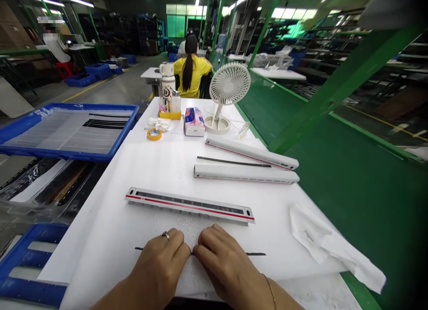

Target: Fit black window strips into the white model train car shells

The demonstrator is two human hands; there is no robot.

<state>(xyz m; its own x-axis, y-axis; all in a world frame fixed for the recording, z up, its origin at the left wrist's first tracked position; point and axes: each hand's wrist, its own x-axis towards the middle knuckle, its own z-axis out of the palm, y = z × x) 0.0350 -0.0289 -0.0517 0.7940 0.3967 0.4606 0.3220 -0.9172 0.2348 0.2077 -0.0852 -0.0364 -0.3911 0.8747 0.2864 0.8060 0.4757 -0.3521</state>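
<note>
My left hand (160, 261) and my right hand (224, 261) meet fingertip to fingertip over the middle of a thin dark strip (256, 254). Both have their fingers curled in and pinched onto it. The strip lies flat on the white foam sheet (110, 221) at the near edge of the bench, and its 2 ends stick out past my hands on either side.

Just beyond it lies a white model train car shell with a red stripe (189, 205), side up. Further back are 2 plain white shells (245, 174) with a second dark strip (234, 161) between them. A crumpled white cloth (327, 243) lies to my right. A desk fan (229, 85), a tissue pack (194, 121) and a yellow tape roll (154, 134) are at the far end.
</note>
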